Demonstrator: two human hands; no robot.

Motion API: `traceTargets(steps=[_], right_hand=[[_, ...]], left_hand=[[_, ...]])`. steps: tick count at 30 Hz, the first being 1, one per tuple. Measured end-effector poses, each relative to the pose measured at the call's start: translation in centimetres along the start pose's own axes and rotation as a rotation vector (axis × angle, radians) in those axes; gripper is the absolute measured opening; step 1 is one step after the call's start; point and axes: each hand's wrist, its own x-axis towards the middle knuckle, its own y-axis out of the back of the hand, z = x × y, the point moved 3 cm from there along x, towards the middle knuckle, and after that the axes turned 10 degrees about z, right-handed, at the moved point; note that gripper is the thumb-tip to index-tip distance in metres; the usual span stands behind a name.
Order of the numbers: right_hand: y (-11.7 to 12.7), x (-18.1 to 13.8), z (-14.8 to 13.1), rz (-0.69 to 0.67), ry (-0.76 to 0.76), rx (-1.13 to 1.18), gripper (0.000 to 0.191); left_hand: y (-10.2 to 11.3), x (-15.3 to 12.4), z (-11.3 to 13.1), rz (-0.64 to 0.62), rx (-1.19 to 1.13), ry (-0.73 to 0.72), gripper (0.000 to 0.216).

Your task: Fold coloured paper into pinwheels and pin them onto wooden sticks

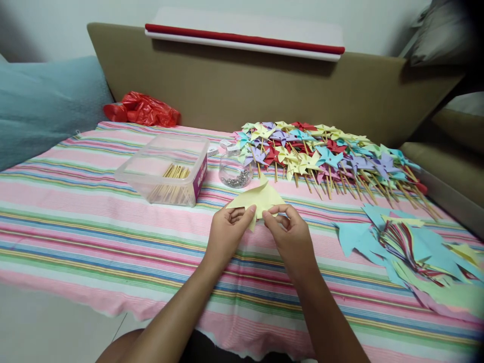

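Note:
A pale yellow paper pinwheel piece [260, 196] is held above the striped cloth, some of its corners bent. My left hand [231, 226] pinches its lower left part between thumb and fingers. On the lower right part, my right hand [288, 227] closes with thumb and forefinger. Both thumbs lie close together near the paper's middle. Just beyond the hands stands a clear round tub [235, 174] with small metal pins in it. To its left is a clear plastic box [159, 151] holding wooden sticks [176, 174].
Many finished paper pinwheels [302, 151] on sticks lie at the back right. Loose coloured paper sheets [427, 247] spread at the right. A red plastic bag [151, 110] sits at the back left, and small white boxes [230, 147] stand behind the tub. Striped cloth [132, 242] covers the surface.

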Motion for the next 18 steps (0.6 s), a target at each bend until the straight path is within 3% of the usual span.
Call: traceTargets(steps=[7, 18], right_hand=[[0.09, -0.01, -0.22, 0.038, 0.011, -0.03, 0.026], [0.11, 0.05, -0.15, 0.074, 0.07, -0.038, 0.022]], left_hand=[[0.04, -0.15, 0.17, 0.02, 0.059, -0.024, 0.036], [-0.07, -0.19, -0.34, 0.002, 0.026, 0.009, 0.029]])
